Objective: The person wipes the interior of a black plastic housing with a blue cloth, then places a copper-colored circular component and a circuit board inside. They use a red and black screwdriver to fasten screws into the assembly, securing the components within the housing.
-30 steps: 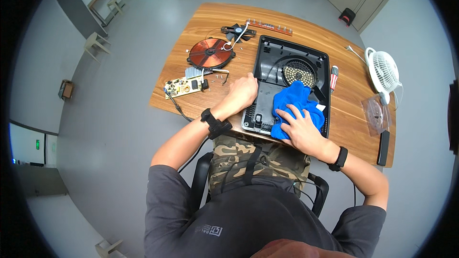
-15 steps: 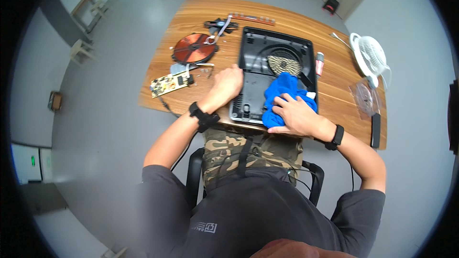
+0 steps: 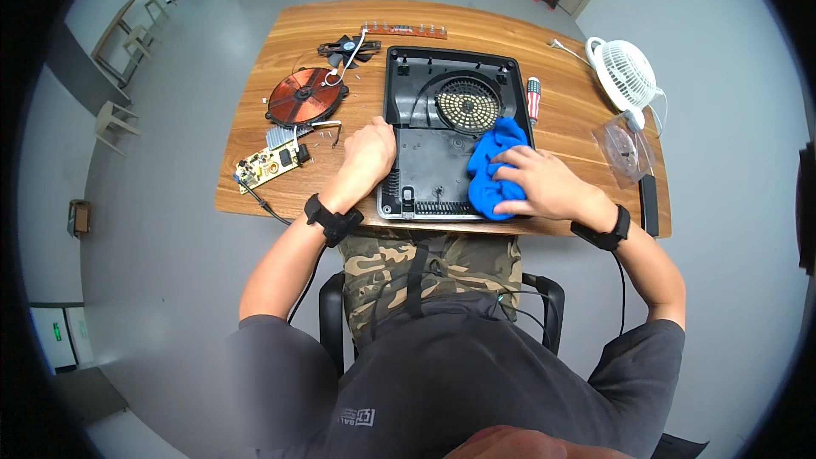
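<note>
The open black induction cooker shell (image 3: 416, 155) lies on the wooden table in front of me, its inside facing up, with a round vent grille at the far end. My left hand (image 3: 371, 153) is closed at the shell's left edge, gripping it; the fingertips are partly hidden. A crumpled blue cloth (image 3: 486, 177) rests on the shell's near right part. My right hand (image 3: 544, 185) is closed on that cloth, pressing it against the inside, and covers part of the right rim.
To the left lie a copper coil (image 3: 307, 97), a circuit board (image 3: 270, 165) with a cable, loose screws and a black fan (image 3: 348, 48). Behind is a narrow brown board (image 3: 404, 31). On the right are a screwdriver (image 3: 533, 100), a white fan (image 3: 625, 72) and a clear bag (image 3: 623, 151).
My right hand has shifted the blue cloth on the shell, so more of its floor and near vents show. My left hand stays at the left edge. The whole view has shifted slightly.
</note>
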A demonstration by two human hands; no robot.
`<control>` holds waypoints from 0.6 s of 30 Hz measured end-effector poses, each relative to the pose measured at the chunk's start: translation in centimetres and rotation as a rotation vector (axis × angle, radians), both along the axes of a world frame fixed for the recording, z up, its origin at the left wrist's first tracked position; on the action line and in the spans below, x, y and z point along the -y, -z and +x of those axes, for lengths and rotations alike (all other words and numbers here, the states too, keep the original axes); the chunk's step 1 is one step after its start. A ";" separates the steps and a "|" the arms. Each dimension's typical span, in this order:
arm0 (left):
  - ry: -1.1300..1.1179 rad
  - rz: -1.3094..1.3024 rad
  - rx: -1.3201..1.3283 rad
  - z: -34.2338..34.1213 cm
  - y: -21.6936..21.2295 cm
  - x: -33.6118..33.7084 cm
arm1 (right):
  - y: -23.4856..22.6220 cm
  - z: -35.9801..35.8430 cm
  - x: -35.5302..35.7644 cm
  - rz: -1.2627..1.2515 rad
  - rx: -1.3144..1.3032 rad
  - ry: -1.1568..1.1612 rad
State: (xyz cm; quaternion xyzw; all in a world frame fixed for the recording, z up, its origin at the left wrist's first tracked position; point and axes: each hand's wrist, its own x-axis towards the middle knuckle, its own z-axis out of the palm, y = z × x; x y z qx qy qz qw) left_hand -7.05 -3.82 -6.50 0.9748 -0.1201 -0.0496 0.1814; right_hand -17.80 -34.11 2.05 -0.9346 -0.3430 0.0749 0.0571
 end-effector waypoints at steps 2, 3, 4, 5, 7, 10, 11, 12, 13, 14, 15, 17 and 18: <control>0.024 -0.045 0.057 0.2 0.7 -0.3 | -1.1 0.3 0.6 0.057 -0.004 0.067; 0.039 -0.065 0.085 0.2 0.9 -0.4 | -1.2 0.3 0.6 0.036 0.010 0.052; 0.020 -0.059 0.081 0.3 1.0 -0.4 | -1.1 0.2 0.5 0.016 0.024 0.036; 0.000 -0.052 0.078 0.2 1.0 -0.5 | -1.0 0.1 0.3 -0.005 0.039 0.019; -0.004 -0.045 0.065 0.3 1.1 -0.1 | 0.3 -0.5 -0.2 -0.025 0.066 -0.021; 0.012 -0.047 0.049 0.2 1.1 -0.3 | 3.5 -0.8 -0.8 -0.017 0.182 -0.015; 0.022 -0.055 0.061 0.2 1.0 -0.1 | 3.9 -0.7 -0.8 -0.005 0.162 0.026; 0.026 -0.058 0.072 0.0 0.6 -0.3 | 4.4 -0.4 -1.1 0.011 0.139 0.060; 0.031 -0.061 0.082 -0.1 0.4 -0.4 | 4.9 -0.1 -1.4 0.027 0.116 0.095; 0.039 -0.056 0.089 -0.2 0.3 -0.4 | 5.1 0.1 -1.8 0.060 0.137 0.107; 0.041 -0.066 0.092 -0.2 0.4 -0.5 | 5.8 0.5 -1.9 0.063 0.110 0.153; 0.049 -0.086 0.099 -0.3 0.5 -0.5 | 6.7 0.9 -2.7 0.114 0.070 0.267; 0.043 -0.080 0.098 -0.2 0.5 -0.4 | 6.7 1.3 -3.0 0.157 0.011 0.317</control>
